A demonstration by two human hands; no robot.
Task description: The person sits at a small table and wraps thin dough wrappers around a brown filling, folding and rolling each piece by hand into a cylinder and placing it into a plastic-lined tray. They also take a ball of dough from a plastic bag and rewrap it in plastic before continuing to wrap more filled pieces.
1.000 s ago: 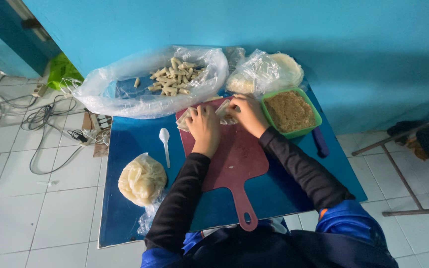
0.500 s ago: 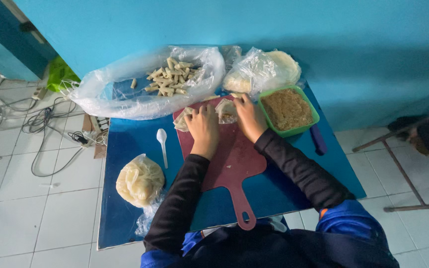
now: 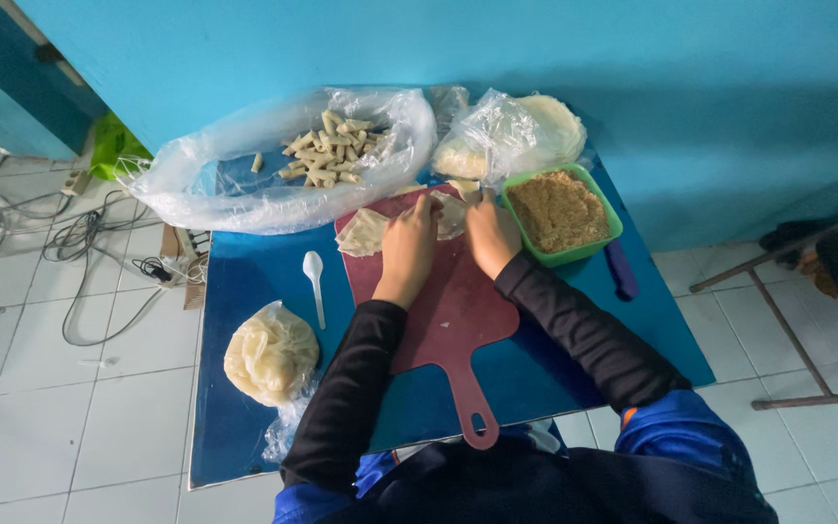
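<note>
Both hands press down on a pale wrapper (image 3: 443,215) at the far end of the board (image 3: 448,311), fingers curled over it in a working pinch rather than a full clench. The left hand (image 3: 407,247) covers the wrapper's near-left part; the right hand (image 3: 490,233) sits just beside it at 3 o'clock, fingertips on the wrapper's right edge. How firmly either hand grips cannot be told, since the fingers hide the contact.

The wrapper lies at 12 o'clock from both palms, its long axis running roughly 9 to 3 across the board. A second flat wrapper (image 3: 363,233) rests at 9 o'clock from the left hand, touching the board's left edge; the left hand is the nearer one to it.

The green tub (image 3: 613,209) of brown crumbs stands at 3 o'clock from the right hand, just beside it, so the right hand is nearer there. A bag of rolled pieces (image 3: 322,150) lies at 11 o'clock, well apart. A bag of wrappers (image 3: 521,136) sits at 1 o'clock, behind the tub. A white spoon (image 3: 315,281) lies at 9 o'clock on the blue table (image 3: 244,388), and a bagged pale lump (image 3: 271,354) sits at 7 o'clock near the table's left edge.
</note>
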